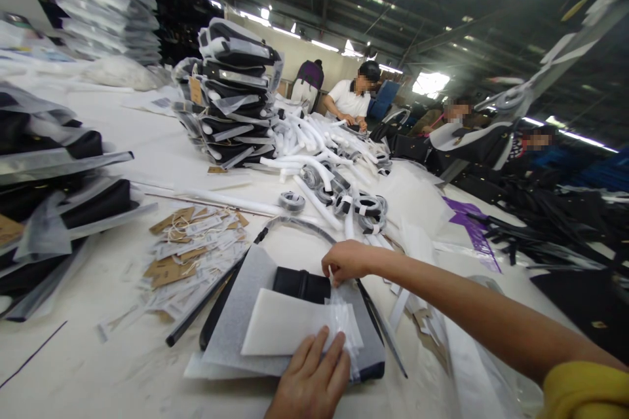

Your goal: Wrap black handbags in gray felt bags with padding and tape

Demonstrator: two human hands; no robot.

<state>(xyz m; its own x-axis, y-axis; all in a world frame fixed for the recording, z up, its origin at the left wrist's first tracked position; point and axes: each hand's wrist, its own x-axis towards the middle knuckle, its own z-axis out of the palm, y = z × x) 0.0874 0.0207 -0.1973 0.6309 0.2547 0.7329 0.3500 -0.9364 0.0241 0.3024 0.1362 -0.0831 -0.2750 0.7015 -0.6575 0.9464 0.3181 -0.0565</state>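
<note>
So there's a black handbag (374,372) lying flat on the pale tabletop (118,373), right in front of the person, with its plastic-wrapped handle (295,222) looping away at the far end. A thin whitish paper sheet (230,321) covers a lot of the bag, and on top of that you've got a small black wallet-like piece (289,281) — can't tell if it's separate or part of the bag — plus a white rectangular sheet (275,330) overlapping its near edge. The two hands are apart. Left hand (314,376) is laid flat, fingers stretched out over the near edge of the white sheet and a crinkly clear plastic piece (348,321). Right hand (346,262) has its fingers curled at the right end of the black piece, next to the clear plastic, and I honestly can't tell if it's gripping anything. Just left of the bag there's a messy heap of brown and white tags (189,252). Past the handle are coiled grey straps (368,206) and loads of white tubes (307,137), beside a tall stack of wrapped black bags (238,101). Farther back — a person in a white shirt (350,98).
</note>
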